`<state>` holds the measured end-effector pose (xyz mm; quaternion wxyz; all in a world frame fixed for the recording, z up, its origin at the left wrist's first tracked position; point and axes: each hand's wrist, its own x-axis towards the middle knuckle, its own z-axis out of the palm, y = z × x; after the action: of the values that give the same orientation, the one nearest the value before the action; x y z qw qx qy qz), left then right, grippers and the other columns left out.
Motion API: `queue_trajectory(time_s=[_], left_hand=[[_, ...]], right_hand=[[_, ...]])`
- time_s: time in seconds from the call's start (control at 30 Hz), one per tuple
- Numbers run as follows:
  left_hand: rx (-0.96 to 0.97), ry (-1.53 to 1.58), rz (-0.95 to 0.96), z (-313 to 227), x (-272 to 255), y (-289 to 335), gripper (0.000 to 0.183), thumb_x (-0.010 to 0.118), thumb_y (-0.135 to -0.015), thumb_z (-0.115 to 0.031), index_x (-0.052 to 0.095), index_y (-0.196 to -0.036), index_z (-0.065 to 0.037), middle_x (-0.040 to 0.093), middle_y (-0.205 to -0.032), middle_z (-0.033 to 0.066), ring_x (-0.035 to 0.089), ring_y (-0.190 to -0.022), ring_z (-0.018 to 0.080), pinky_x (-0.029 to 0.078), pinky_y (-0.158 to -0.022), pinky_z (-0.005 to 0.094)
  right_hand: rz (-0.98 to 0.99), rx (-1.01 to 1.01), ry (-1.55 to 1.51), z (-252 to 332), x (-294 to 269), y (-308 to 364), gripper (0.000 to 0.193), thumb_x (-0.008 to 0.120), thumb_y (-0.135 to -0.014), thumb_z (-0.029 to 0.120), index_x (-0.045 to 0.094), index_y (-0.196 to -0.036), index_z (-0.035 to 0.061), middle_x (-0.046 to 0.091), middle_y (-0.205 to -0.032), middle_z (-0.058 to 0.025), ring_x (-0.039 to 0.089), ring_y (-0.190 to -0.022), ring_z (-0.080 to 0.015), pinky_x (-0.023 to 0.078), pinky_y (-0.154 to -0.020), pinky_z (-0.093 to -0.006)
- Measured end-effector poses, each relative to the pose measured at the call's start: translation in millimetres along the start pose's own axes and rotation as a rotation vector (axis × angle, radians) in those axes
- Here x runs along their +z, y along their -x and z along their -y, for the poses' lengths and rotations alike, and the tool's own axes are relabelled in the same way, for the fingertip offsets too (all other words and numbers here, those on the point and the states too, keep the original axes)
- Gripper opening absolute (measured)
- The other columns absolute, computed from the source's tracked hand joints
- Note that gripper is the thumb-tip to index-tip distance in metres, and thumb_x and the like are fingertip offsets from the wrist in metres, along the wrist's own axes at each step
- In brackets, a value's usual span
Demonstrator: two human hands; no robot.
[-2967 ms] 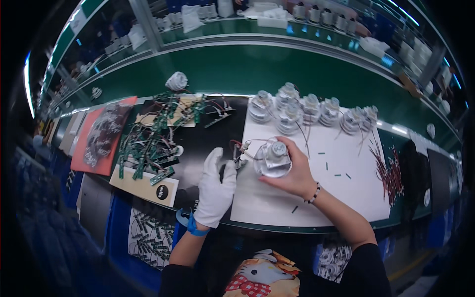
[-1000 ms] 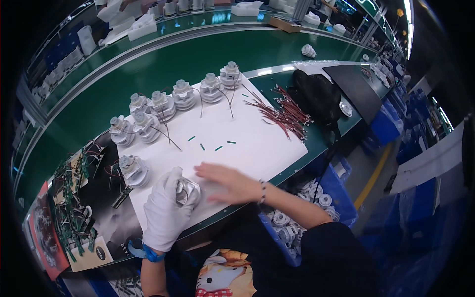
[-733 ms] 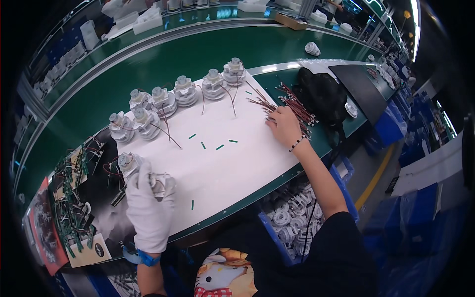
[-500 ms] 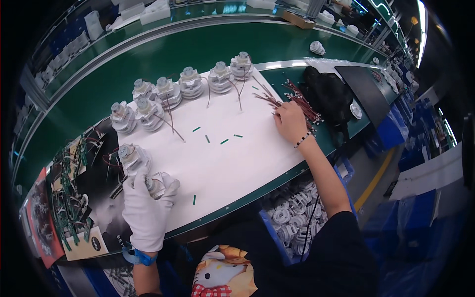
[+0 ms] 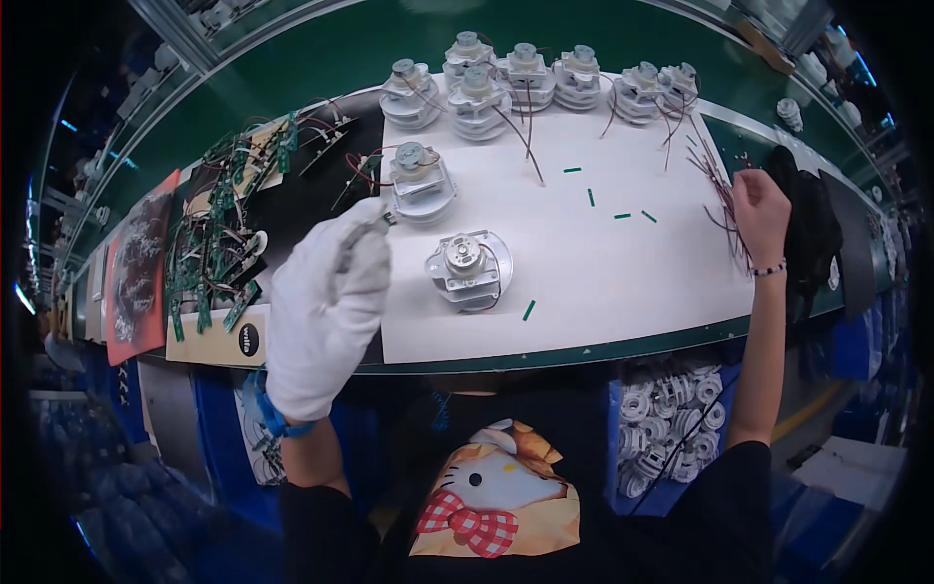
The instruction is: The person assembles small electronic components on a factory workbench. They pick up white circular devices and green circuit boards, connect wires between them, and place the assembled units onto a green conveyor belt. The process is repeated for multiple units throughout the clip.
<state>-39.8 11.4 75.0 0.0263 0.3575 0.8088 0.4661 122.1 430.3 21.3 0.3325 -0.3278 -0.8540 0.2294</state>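
Observation:
My left hand (image 5: 331,302), in a white glove, is raised over the left part of the table. Its fingers are curled together, with a small dark green bit (image 5: 389,220) at the fingertips; whether it is held is unclear. A white motor unit (image 5: 469,268) with a round metal top lies on the white sheet right of the glove. Another white unit (image 5: 421,185) with a clear cap and wires stands just beyond. My bare right hand (image 5: 761,216) is closed over a bundle of brown wires (image 5: 722,200) at the sheet's right edge; what its fingers pinch is hidden.
Several white motor units (image 5: 525,78) with trailing wires stand along the sheet's far edge. Small green strips (image 5: 528,310) are scattered on the sheet. Green circuit boards (image 5: 219,224) pile up at left. Below the table's edge, a blue bin (image 5: 615,438) holds white parts.
My left hand has let go of the motor unit, which stays on the sheet, and has lifted away to its left. My right hand remains at the wires. The view has turned left.

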Motion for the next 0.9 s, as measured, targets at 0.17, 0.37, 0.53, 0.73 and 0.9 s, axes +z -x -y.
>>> queue_trajectory(time_s=[0.17,0.37,0.53,0.73,0.9], left_hand=[[0.055,0.037,-0.018,8,14,-5,0.03,0.057,-0.085,-0.013,0.055,-0.111,0.001,0.06,-0.095,0.0117,0.058,-0.085,0.0182,0.045,-0.078,0.027],[0.014,0.096,-0.027,18,20,-2,0.027,0.056,-0.087,-0.008,0.054,-0.113,0.001,0.059,-0.102,0.0112,0.057,-0.095,0.0176,0.043,-0.086,0.0282],[-0.011,0.165,-0.032,22,21,-1,0.027,0.053,-0.088,-0.006,0.052,-0.114,0.001,0.059,-0.103,0.01,0.056,-0.097,0.0159,0.043,-0.087,0.0277],[0.039,0.156,-0.025,25,27,-2,0.027,0.054,-0.087,-0.007,0.053,-0.113,0.002,0.059,-0.102,0.0103,0.056,-0.095,0.0157,0.043,-0.086,0.0272],[0.041,0.105,-0.033,18,23,-1,0.027,0.055,-0.086,-0.009,0.054,-0.111,0.002,0.059,-0.101,0.0103,0.056,-0.093,0.0157,0.043,-0.084,0.0269]], right_hand=[[0.083,-0.581,0.368,-20,29,18,0.007,0.06,-0.072,0.006,0.062,-0.077,0.0011,0.061,-0.088,-0.0136,0.057,-0.084,-0.0286,0.046,-0.076,-0.0343],[0.094,-0.481,0.221,-38,28,6,0.008,0.06,-0.071,0.004,0.062,-0.077,-0.0001,0.062,-0.086,-0.0124,0.058,-0.079,-0.0299,0.046,-0.075,-0.0343],[0.09,-0.509,0.17,-41,6,12,0.013,0.066,-0.069,0.006,0.063,-0.079,-0.0005,0.062,-0.084,-0.0123,0.058,-0.08,-0.029,0.046,-0.075,-0.0342],[0.08,-0.503,0.314,-47,10,12,0.008,0.066,-0.068,0.005,0.062,-0.075,0.0015,0.062,-0.079,-0.0102,0.058,-0.081,-0.0281,0.046,-0.073,-0.0343],[-0.174,-0.426,0.163,-44,6,5,0.004,0.063,-0.067,0.004,0.062,-0.072,0.0026,0.061,-0.075,-0.0103,0.058,-0.073,-0.0284,0.046,-0.067,-0.0355]])
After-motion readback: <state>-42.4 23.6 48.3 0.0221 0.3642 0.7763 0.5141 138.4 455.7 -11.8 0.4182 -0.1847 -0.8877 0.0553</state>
